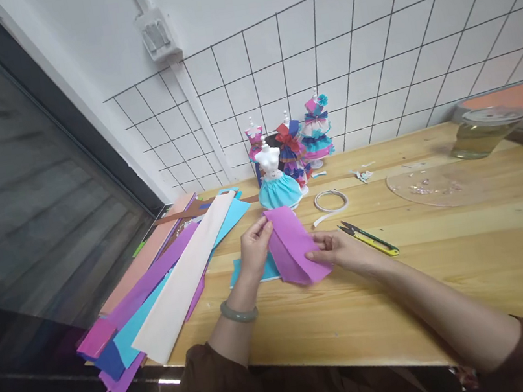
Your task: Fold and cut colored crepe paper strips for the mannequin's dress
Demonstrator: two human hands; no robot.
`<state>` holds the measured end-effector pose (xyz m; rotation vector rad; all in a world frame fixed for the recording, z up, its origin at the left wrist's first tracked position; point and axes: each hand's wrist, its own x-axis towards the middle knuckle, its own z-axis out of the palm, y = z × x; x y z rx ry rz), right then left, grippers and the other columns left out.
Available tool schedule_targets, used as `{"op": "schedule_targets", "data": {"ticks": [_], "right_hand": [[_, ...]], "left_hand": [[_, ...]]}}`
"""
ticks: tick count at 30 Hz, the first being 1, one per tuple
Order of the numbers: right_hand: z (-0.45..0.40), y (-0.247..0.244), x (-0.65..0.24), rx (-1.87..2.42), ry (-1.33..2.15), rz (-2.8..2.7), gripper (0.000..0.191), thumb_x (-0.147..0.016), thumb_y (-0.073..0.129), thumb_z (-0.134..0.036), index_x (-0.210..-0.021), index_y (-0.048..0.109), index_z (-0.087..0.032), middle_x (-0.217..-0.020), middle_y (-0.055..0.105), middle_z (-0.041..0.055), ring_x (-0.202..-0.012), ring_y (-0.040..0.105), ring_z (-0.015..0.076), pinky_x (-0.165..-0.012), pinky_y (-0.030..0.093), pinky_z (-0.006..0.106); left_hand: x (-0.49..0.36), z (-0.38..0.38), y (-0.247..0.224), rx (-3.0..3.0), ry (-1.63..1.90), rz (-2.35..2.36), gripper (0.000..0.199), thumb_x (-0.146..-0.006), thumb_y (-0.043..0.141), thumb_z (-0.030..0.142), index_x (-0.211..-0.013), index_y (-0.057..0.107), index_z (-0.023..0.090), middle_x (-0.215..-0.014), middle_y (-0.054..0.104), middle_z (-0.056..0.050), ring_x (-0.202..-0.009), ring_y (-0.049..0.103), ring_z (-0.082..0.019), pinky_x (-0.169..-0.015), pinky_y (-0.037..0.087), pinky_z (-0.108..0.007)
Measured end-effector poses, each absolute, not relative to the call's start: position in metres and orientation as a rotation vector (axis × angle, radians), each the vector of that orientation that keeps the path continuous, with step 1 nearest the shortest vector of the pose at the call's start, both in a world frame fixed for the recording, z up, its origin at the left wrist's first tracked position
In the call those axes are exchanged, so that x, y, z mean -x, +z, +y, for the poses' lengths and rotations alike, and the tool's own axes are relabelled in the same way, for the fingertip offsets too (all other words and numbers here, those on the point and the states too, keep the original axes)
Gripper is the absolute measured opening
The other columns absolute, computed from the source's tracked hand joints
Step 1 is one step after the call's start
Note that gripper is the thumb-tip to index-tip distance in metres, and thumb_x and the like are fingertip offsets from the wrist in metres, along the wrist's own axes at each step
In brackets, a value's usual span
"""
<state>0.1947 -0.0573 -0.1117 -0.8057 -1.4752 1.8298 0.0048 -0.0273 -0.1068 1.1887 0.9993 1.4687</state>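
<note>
A folded piece of purple paper (292,240) is held up between both hands, just above the wooden table. My left hand (255,246) pinches its upper left corner. On the right side, my right hand (331,251) grips the lower edge between thumb and fingers. Partly under the purple piece lies a blue piece of paper (267,267). Right behind it stands a small white mannequin (269,163) wearing a light blue skirt (279,191). Yellow and black thread snips (370,239) lie to the right of my right hand.
Long strips of coloured paper (189,272) are piled at the left, overhanging the table edge. Several dressed mannequins (315,129) stand by the wall. A roll of white tape (331,202), a clear dish of gems (430,189) and a glass cup (478,134) sit further right.
</note>
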Motion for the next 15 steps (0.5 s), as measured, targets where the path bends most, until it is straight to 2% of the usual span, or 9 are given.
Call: {"op": "schedule_targets", "data": {"ticks": [5,8,11,15], "right_hand": [[-0.054,-0.107,-0.2,0.931,1.689,-1.526,0.045,-0.068,0.069,-0.046,-0.1,0.065,-0.015,-0.083,0.069,0.0031,-0.072,0.062,0.0157,-0.07,0.047,0.029],[-0.057,-0.1,-0.201,0.943,1.629,-1.507,0.039,-0.068,0.068,-0.048,-0.092,0.067,-0.016,-0.084,0.069,0.0031,-0.074,0.061,0.0158,-0.072,0.046,0.029],[-0.059,-0.098,-0.201,0.963,1.624,-1.452,0.039,-0.066,0.07,-0.047,-0.092,0.068,-0.018,-0.085,0.069,0.0034,-0.073,0.06,0.0154,-0.069,0.045,0.028],[-0.06,-0.097,-0.201,0.956,1.645,-1.366,0.033,-0.066,0.072,-0.043,-0.089,0.069,-0.018,-0.08,0.068,0.0037,-0.069,0.058,0.014,-0.065,0.044,0.025]], "left_hand": [[0.011,-0.022,-0.114,-1.225,1.588,0.996,0.037,-0.067,0.07,0.029,-0.103,0.067,0.017,-0.107,0.067,-0.007,-0.1,0.06,-0.021,-0.094,0.043,-0.038],[0.019,-0.021,-0.113,-1.265,1.621,1.001,0.036,-0.068,0.068,0.026,-0.103,0.066,0.017,-0.107,0.067,-0.007,-0.101,0.06,-0.021,-0.094,0.043,-0.038],[0.024,-0.022,-0.11,-1.346,1.636,1.035,0.034,-0.068,0.066,0.022,-0.102,0.066,0.016,-0.107,0.066,-0.007,-0.102,0.059,-0.02,-0.095,0.042,-0.036],[0.027,-0.024,-0.107,-1.397,1.741,1.108,0.014,-0.069,0.062,0.018,-0.083,0.064,0.016,-0.086,0.067,-0.003,-0.085,0.061,-0.015,-0.084,0.046,-0.03]]}}
